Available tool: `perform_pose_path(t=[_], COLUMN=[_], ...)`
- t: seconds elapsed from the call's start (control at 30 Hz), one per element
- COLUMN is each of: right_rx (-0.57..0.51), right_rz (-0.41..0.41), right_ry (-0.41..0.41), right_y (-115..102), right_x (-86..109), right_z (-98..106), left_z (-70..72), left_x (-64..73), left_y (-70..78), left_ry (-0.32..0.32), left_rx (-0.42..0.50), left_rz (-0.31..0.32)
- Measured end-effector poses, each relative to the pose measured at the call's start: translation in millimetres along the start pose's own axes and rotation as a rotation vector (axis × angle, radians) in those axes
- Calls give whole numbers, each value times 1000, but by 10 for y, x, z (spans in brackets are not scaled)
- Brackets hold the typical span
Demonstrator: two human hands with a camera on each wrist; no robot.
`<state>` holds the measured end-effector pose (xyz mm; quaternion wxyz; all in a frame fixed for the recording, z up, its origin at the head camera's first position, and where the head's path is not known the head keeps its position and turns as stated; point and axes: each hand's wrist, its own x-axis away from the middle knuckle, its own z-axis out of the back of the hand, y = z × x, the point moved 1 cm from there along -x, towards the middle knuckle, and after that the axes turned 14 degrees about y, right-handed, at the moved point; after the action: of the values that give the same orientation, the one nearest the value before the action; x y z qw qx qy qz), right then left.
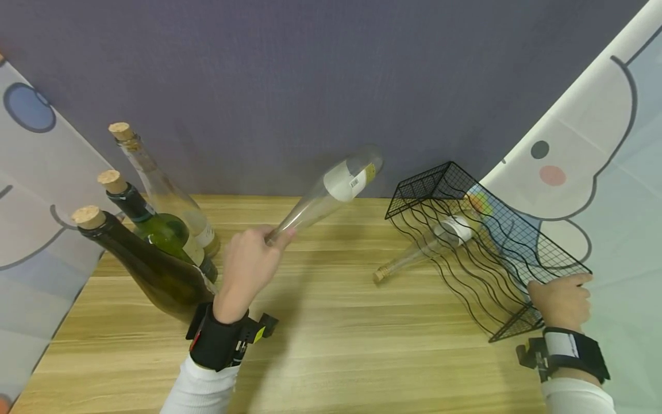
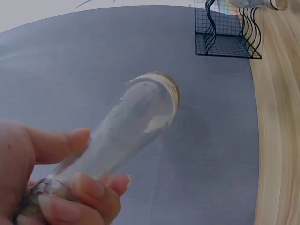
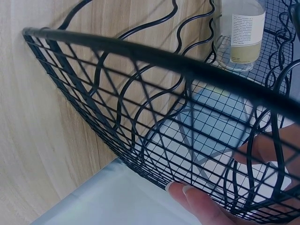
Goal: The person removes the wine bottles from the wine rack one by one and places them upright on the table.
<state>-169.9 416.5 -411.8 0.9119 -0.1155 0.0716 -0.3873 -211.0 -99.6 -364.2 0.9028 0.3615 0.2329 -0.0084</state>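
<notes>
My left hand grips a clear glass bottle by its neck. The bottle slants up and to the right over the table, its base with a white and gold label farthest from me; the fingers hide its top. My right hand grips the near right end of a black wire rack, with fingers curled over the mesh in the right wrist view. Inside the rack lies another clear bottle, its cork pointing left and its labelled base among the wavy wires.
At the left stand three corked bottles: a dark one, a green one and a clear one. A grey panel rises behind the wooden table. Cartoon-printed sheets flank both sides.
</notes>
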Motion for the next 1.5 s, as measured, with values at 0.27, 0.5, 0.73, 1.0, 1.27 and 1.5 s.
perform_pose_path(t=[0.27,0.5,0.73,1.0,1.27,1.5], right_rx=[2,-11,-6,-16,-16,-6], right_rz=[5,5,7,-12,-8,4], right_ry=[-7,3,5,3,-2,-4], right_y=[15,-18,-12,-14,-15,3], right_x=[-31,30,30,14,17,0], right_z=[-15,13,-2,3,12,1], left_z=[39,25,-3,-31,-70,-108], left_x=[-12,-3,-7,-22,-33,-26], left_y=[-94,-192,-237,-264,-296,-314], left_ry=[-40,-74,-129,-147,-149,-131], left_rx=[-59,-67,-36,-19,-14,-12], left_rz=[53,98,141,160,181,191])
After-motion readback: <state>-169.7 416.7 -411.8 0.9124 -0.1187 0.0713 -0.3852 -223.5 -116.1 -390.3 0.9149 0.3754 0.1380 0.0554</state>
